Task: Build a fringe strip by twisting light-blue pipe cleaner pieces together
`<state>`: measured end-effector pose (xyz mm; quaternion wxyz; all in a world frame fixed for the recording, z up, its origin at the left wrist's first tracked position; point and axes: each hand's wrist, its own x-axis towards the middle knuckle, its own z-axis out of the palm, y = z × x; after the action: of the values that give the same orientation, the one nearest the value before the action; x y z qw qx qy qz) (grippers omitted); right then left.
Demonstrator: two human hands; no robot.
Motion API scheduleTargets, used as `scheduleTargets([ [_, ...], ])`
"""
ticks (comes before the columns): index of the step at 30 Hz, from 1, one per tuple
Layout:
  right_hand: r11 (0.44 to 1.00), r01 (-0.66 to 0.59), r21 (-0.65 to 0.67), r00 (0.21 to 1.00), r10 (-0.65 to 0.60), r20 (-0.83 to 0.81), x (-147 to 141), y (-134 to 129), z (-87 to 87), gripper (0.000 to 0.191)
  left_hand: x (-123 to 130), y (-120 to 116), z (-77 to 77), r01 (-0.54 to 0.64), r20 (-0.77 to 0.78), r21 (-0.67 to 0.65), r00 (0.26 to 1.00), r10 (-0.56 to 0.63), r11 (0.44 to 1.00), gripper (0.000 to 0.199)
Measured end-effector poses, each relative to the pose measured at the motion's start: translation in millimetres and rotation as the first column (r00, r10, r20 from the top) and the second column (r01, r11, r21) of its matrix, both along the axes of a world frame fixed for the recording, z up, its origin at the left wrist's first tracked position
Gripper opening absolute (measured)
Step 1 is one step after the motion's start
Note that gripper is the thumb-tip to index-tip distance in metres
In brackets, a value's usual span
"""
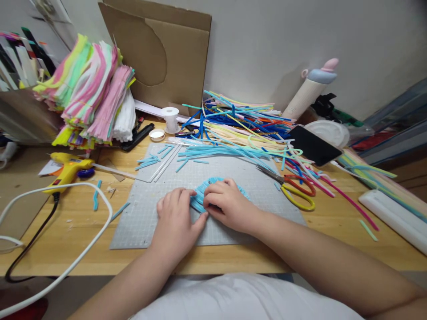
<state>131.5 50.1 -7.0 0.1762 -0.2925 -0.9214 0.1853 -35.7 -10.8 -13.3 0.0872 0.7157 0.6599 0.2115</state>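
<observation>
Blue fuzzy piece (199, 198), longest from side to side.
The right hand (230, 205) curls over it, pinching or not, I can't tell; the left hand (176, 218), open, touches its left end.

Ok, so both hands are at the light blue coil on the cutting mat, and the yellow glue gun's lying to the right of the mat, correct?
Not quite: the head view shows the yellow glue gun to the left of the cutting mat. The left hand and right hand are indeed at the light blue coil.
</observation>
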Motion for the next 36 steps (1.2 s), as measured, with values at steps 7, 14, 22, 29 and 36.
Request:
scheduleTargets([
  [7,0.997,0.032,-0.072,0.999,-0.031,0.01,1.0,-1.0,7.2,0.013,-2.5,-2.8,5.3,0.023,0.013,-0.015,1.0,-0.023,1.0,0.018],
  [14,0.997,0.039,-0.073,0.999,-0.038,0.023,0.1,-8.0,10.4,0.01,-2.3,-2.2,7.0,0.06,0.045,-0.021,0.997,-0.059,0.998,0.005],
  [22,0.996,0.072,-0.053,0.996,-0.07,0.046,-4.2,-11.7,7.3,0.009,-2.6,-2.2,6.6,0.116,0.123,-0.06,0.987,-0.108,0.992,0.013],
  [29,0.994,0.104,0.022,0.99,-0.106,0.097,-3.9,-9.8,4.1,0.014,-6.6,-0.5,11.5,0.2,0.23,-0.125,0.959,-0.167,0.972,0.012],
  [36,0.998,0.066,0.007,0.991,-0.066,0.12,18.5,1.8,22.1,0.019,-11.0,-0.4,14.4,0.201,0.194,-0.134,0.966,-0.173,0.97,0.01],
])
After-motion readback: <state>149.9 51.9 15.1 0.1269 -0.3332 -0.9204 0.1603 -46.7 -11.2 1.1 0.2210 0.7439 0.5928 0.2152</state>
